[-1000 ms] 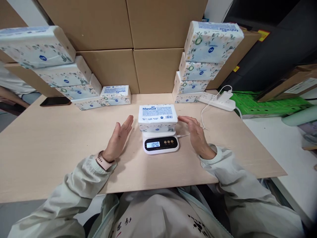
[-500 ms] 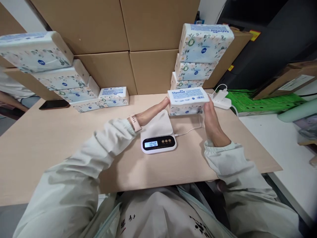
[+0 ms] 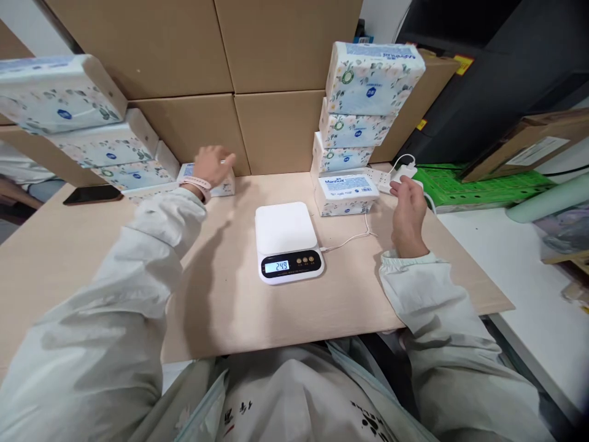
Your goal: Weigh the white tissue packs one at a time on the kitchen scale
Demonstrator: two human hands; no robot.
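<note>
My left hand (image 3: 212,166) is over a pack of tissues (image 3: 225,186) at the back left, thumb apart from its fingers. It hides much of that pack, and whether it touches it I cannot tell. To the right, my right hand (image 3: 409,215) is raised with loosely bent fingers and holds nothing. Left of it, another tissue pack (image 3: 347,195) rests on the table in front of the right stack. Between my hands lies a white digital scale (image 3: 286,228) with nothing on its plate; its lit display reads about 24.9.
Tissue packs are stacked on the left (image 3: 110,138) and on the right (image 3: 363,98). Cardboard boxes (image 3: 184,55) form a wall behind. A phone (image 3: 92,194) lies at the left. A white cable (image 3: 352,239) leads from the scale; a power strip (image 3: 407,175) sits behind my right hand.
The pack held between both hands now stands by the right stack, released. My left hand has moved left to another pack; my right hand has drawn slightly right. The scale's reading dropped from about 104.0.
</note>
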